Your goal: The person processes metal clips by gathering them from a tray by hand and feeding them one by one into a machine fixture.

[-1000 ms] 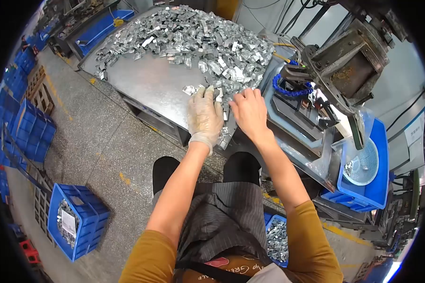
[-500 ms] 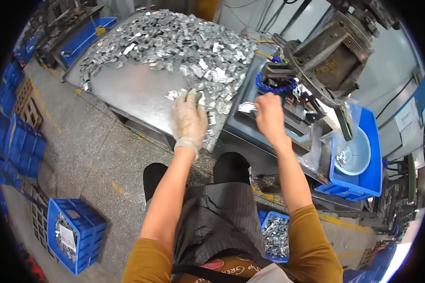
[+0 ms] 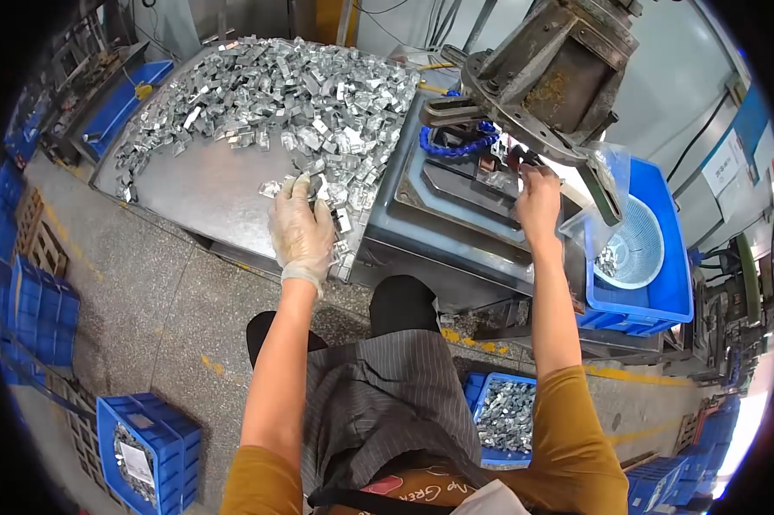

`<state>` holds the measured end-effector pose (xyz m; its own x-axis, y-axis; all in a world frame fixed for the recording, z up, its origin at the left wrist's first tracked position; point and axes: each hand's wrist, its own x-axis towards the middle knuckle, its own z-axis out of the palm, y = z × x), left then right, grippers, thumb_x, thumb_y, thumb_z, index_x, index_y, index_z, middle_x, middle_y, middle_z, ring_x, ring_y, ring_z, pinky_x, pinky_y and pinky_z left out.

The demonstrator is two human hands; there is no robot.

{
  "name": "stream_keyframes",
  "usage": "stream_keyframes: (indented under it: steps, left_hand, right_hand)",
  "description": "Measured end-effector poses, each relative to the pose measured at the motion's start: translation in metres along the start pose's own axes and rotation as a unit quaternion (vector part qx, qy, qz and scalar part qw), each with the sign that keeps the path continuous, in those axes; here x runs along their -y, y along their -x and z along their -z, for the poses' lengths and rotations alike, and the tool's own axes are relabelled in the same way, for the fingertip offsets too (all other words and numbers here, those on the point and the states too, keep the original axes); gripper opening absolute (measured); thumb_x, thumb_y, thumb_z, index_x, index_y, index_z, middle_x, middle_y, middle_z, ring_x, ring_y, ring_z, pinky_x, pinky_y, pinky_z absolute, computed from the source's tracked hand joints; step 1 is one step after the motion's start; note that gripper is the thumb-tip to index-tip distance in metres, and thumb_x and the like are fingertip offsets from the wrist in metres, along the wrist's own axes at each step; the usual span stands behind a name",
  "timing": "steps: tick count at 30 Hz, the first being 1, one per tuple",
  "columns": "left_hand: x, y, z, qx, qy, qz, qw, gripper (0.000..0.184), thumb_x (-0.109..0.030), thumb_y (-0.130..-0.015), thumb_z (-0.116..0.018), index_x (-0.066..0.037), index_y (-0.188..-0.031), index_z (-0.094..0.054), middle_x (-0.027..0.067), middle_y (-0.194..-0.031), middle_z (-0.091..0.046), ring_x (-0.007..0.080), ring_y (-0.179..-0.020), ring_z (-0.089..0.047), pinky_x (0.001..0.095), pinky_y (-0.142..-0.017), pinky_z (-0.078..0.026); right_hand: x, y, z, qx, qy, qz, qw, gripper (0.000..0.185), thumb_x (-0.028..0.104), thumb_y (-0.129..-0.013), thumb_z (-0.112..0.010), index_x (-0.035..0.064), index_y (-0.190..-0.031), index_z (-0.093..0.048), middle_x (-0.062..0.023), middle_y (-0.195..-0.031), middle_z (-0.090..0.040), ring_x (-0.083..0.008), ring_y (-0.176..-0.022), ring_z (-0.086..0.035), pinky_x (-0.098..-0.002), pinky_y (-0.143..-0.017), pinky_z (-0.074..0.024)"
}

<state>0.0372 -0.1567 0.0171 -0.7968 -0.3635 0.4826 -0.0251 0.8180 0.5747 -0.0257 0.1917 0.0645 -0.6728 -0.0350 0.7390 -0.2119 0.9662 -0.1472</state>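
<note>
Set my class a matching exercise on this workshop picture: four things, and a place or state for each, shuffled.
1. Left hand
2. Right hand
3. Round basket
4. Lower-left paper sheet

A. Bare, at the machine
B. Inside a crate on the floor
C. Gloved, by the loose metal pieces
D. Inside the blue bin at right

Pairs: 1-C, 2-A, 3-D, 4-B

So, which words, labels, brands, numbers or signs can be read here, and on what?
"GRE", on the brown top; neighbouring letters unclear.
White sheet at upper right: print too small to read.
Paper in the lower-left blue crate: too blurred to read.
</note>
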Motion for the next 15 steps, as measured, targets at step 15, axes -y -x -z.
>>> stream_keyframes:
  steps: [15]
  left_hand:
    - [0.002, 0.001, 0.001, 0.022, 0.012, 0.012, 1.000, 0.042, -0.015, -0.085, -0.063, -0.003, -0.125, -0.058, 0.0208, -0.126, -0.057, 0.0381, -0.116, -0.052, 0.0459, -0.101, -0.042]
  right_hand:
    - [0.043, 0.021, 0.013, 0.090, 0.026, 0.038, 0.995, 0.010, 0.006, -0.082, -0.067, 0.0008, -0.090, -0.070, -0.0149, -0.094, -0.057, -0.0352, -0.092, -0.052, -0.0460, -0.078, -0.0437]
